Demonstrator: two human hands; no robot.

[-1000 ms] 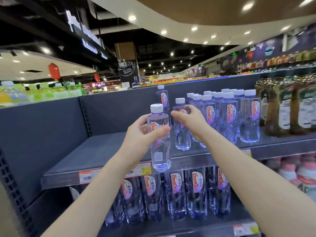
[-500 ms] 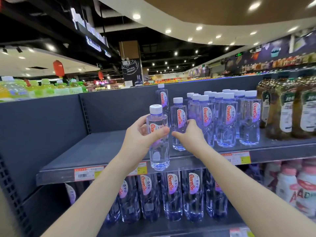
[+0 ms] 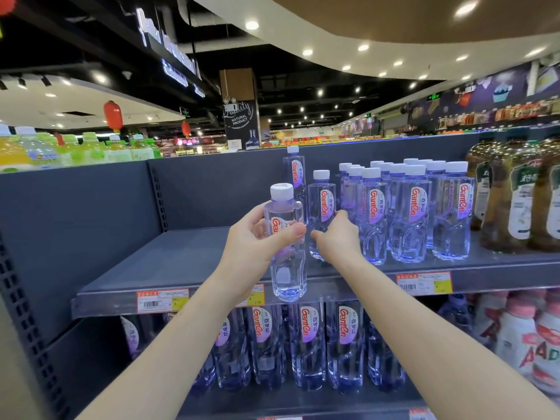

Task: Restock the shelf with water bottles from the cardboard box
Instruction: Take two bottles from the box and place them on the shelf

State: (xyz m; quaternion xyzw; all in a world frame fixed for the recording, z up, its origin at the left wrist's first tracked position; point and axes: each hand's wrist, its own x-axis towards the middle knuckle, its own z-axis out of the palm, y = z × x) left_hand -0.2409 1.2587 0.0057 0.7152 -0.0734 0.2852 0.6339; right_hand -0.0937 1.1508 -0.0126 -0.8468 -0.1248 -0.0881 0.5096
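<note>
Head view: the left hand (image 3: 257, 237) is clamped round a bottle (image 3: 286, 244), thumb across its label, holding it upright and clear of the shelf (image 3: 181, 256), likely waiting for a slot. Just right of it, the right hand (image 3: 336, 237) curls its fingers against a standing bottle (image 3: 321, 213), apparently snugging it toward the stocked row (image 3: 415, 207) farther right. Compared with a second ago, the right hand sits lower on that bottle, the left barely changed; the box is out of view.
</note>
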